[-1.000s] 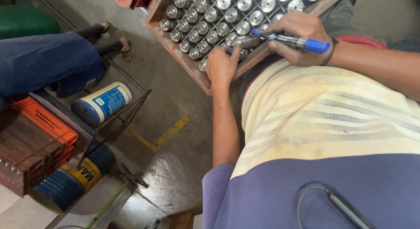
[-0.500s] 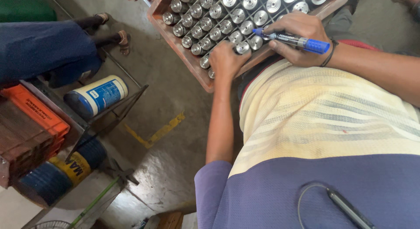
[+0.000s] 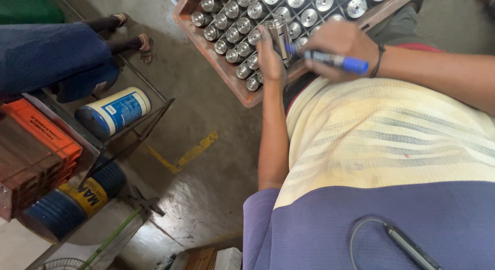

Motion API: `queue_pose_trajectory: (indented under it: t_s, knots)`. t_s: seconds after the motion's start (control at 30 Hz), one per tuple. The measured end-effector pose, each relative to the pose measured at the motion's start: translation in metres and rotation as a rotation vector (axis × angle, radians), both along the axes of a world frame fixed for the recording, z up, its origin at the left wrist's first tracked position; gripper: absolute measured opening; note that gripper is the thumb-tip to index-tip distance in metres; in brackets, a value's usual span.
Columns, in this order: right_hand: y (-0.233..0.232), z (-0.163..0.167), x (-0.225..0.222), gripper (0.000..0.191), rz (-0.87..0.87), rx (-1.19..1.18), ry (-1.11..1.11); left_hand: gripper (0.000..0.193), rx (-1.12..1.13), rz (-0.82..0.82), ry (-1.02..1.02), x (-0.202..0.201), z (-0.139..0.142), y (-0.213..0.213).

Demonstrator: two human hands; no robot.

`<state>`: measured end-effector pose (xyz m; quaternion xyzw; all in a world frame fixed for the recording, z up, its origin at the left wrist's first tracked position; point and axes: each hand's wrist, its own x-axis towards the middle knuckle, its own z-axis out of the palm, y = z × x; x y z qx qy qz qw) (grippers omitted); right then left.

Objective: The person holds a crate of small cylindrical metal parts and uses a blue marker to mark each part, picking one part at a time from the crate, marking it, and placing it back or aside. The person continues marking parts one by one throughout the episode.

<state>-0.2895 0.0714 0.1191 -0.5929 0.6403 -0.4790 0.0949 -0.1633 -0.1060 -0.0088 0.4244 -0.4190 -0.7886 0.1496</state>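
Since earlier: left hand [image 3: 270, 58] lifted metal cylinder [image 3: 281, 35] from crate [image 3: 216, 69], now pinching it; right hand [image 3: 340, 45] gripping blue marker [image 3: 335, 61]. Blue-white can [image 3: 116, 112] on shelf, orange box [image 3: 41, 133] beside.

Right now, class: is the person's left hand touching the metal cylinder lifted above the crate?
Touching. The head view shows the left hand with fingers wrapped around the metal cylinder.
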Motion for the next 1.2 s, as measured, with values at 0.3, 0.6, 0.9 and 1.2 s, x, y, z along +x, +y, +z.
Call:
queue_pose_trajectory:
  t_s: [0.3, 0.6, 0.9, 1.2]
  knots:
    - [0.008, -0.011, 0.009, 0.024, -0.048, 0.043, -0.092, 0.025, -0.022, -0.114, 0.198, -0.005, 0.028, 0.003]
    - [0.019, -0.014, 0.01, 0.023, -0.164, 0.061, -0.122, 0.027, -1.232, -0.53, -0.309, 0.02, 0.087, 0.0]
    - [0.024, -0.016, 0.006, 0.023, -0.227, 0.082, -0.174, 0.023, -1.234, -0.412, -0.452, 0.009, 0.071, -0.007]
    - [0.019, -0.004, 0.005, 0.023, -0.253, 0.066, -0.086, 0.042, -1.229, -0.452, -0.258, 0.002, 0.08, -0.079]
